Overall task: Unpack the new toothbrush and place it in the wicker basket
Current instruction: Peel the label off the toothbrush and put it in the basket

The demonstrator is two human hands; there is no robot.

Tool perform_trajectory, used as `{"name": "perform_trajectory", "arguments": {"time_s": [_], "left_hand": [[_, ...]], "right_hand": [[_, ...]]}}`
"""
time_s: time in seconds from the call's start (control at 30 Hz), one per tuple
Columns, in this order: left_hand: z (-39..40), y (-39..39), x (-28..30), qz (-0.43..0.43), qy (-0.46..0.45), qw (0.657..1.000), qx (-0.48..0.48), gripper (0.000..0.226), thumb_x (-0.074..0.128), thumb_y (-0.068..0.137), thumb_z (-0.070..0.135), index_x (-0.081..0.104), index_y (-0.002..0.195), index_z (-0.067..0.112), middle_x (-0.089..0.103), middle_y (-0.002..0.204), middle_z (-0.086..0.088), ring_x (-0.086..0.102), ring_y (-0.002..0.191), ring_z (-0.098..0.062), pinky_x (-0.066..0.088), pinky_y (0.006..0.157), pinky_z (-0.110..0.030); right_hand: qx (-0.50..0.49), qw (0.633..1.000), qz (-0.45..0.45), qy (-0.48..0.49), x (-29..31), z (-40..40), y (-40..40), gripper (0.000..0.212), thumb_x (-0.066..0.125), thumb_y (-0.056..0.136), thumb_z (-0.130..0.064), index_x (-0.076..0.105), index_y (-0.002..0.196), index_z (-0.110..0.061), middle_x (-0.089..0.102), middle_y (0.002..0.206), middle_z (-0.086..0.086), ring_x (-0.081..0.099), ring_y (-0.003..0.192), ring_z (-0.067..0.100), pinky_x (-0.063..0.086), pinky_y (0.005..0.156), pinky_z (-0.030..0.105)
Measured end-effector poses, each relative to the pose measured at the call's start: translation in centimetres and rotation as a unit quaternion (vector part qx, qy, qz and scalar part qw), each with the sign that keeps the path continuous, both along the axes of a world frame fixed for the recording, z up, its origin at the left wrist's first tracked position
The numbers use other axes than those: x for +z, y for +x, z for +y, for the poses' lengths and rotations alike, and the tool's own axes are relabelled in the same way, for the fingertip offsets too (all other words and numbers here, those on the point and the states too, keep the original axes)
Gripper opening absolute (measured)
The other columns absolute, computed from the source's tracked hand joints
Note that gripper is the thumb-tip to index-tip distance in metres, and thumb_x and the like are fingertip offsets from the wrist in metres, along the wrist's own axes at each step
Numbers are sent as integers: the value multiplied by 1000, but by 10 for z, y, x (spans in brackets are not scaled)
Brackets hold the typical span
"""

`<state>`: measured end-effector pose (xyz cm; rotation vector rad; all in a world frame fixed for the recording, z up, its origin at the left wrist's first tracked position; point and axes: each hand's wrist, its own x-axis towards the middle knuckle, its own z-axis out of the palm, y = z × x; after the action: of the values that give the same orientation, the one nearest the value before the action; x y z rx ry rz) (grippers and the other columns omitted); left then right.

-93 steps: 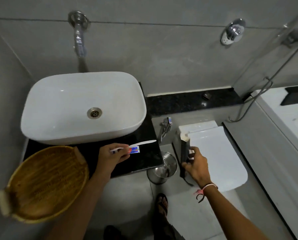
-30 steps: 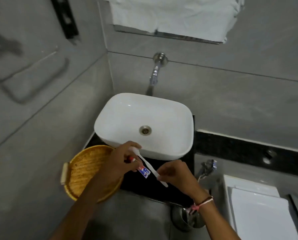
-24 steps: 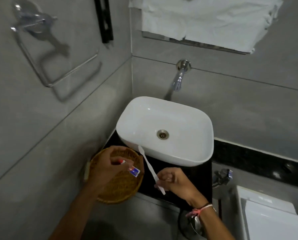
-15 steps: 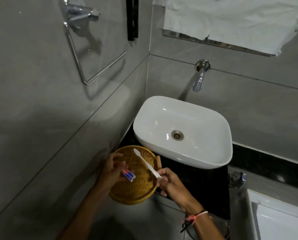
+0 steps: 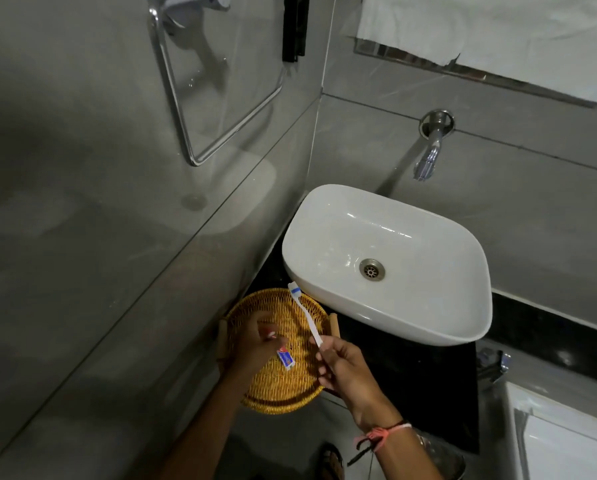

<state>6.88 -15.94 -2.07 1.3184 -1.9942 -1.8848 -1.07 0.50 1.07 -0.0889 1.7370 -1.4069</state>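
Toothbrush: one white toothbrush is hanging over the wicker basket, its bristled head pointing toward 11 o'clock and reaching just past the basket's far rim, its lower end pinched in the right hand
Right hand: it is gripping the handle end between thumb and fingers, closed snugly around it at the basket's 3 o'clock side
Left hand: the left hand is sitting above the basket's centre, fingers closed on one small tube with red and blue print, probably a mini toothpaste
Basket: one round wicker basket is resting on the dark counter, at 8 o'clock from the white sink and nearly touching it
Handling, as a guess: the brush is looking light, stiff and slender, its smooth plastic likely a little slippery; a pinch at mid-handle or the thick lower end is seeming safest, keeping fingers off the bristles
Placement, as a guess: laying it flat along the basket's width is looking wise, since the head is overhanging the rim and could tip the brush out
Count: one toothbrush, one tube, one basket, one sink, two hands
Packaging: none is showing on the brush
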Motion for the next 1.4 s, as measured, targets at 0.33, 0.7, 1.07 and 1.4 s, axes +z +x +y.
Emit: {"name": "perform_trajectory", "arguments": {"time_s": [0.33,0.7,1.07,1.4], "left_hand": [[-22,-14,-27,-25,-126,990,-62,41,81,80,4,70,118,10,71,126,-14,64,120,-32,54,99,-43],[-24,-17,-30,-56,-263,962,-44,43,73,88,7,61,129,3,67,132,-19,63,123,-35,54,103,-51],[-17,-17,-26,-104,-307,946,-30,30,68,93,11,66,122,6,70,128,-14,65,121,-30,57,101,-47],[-21,-2,-19,-126,-490,843,-182,55,85,79,18,67,126,-3,69,129,-25,68,118,-43,60,93,-55]], "right_hand": [[7,1000,0,-6,-10,-27,-13,19,55,99,-9,68,113,-11,73,91,2,64,80,11,53,73,27],[14,996,72,42,-21,-54,-20,20,63,91,5,66,110,4,73,109,21,71,102,27,59,88,36],[46,984,123,121,-51,-76,-27,23,72,84,2,70,107,6,71,114,21,67,109,32,55,98,48],[31,970,190,151,-52,-90,-33,19,73,82,6,67,99,0,71,109,16,66,102,26,54,94,35]]}}
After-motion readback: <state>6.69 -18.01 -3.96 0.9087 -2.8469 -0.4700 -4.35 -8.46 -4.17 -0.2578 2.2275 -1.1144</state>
